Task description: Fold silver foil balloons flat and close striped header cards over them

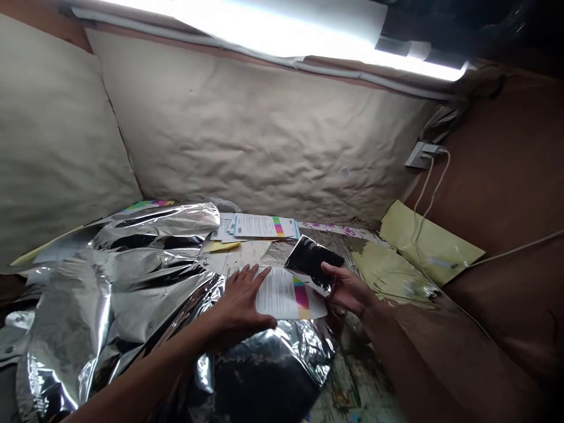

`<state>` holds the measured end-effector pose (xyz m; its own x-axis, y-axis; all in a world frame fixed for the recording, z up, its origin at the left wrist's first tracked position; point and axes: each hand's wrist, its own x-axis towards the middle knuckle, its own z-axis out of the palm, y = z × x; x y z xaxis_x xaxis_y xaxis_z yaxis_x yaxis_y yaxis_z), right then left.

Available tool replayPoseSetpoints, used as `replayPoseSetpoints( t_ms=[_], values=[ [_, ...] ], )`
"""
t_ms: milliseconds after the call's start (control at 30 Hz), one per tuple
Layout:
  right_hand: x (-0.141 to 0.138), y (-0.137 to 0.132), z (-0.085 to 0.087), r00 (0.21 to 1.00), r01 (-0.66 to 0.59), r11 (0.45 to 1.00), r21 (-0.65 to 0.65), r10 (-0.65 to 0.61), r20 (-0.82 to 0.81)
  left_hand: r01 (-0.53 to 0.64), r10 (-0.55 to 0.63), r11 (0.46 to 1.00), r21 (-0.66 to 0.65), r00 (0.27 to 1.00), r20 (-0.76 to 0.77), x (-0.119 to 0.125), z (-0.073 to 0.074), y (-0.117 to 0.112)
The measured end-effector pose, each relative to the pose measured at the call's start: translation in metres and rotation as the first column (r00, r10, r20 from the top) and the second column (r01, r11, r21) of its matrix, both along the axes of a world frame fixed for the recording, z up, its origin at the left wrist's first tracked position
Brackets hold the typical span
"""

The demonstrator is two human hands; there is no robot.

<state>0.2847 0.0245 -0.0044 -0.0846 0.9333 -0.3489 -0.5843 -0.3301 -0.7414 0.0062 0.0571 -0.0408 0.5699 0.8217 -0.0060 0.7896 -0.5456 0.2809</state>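
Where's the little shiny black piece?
In the head view, the little shiny black piece is just right of centre, in the right hand, by the printed sheet.

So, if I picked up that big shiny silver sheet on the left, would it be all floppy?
Probably, yes: the silver sheet is already rumpled into folds instead of lying flat. It's likely light for its size, because it looks thin, like foil. It might feel a bit slippery too, since its surface looks smooth and mirror-shiny.
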Motion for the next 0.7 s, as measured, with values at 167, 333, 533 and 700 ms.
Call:
replayPoseSetpoints(
  t_ms=[167, 333, 533, 700],
  values=[
    [-0.005, 0.002, -0.007, 1.000, -0.018, 1.000, 0.002, 0.018, 0.021, -0.006, 0.001, 0.998, 0.063, 0.997, 0.073, -0.001, -0.003, -0.001],
    [-0.014, -0.002, -0.008, 0.996, -0.064, 0.998, 0.016, 0.063, 0.060, -0.018, 0.009, 0.997, 0.071, 0.993, 0.117, -0.003, 0.000, -0.004],
    [-0.011, -0.006, -0.008, 0.985, -0.135, 0.991, -0.006, 0.135, 0.107, 0.024, -0.040, 0.993, 0.116, 0.991, 0.132, -0.004, -0.001, -0.004],
    [-0.015, -0.009, -0.004, 0.960, -0.245, 0.967, 0.070, 0.231, 0.159, 0.047, -0.103, 0.946, 0.320, 0.982, 0.160, -0.006, 0.004, -0.009]
  ],
)
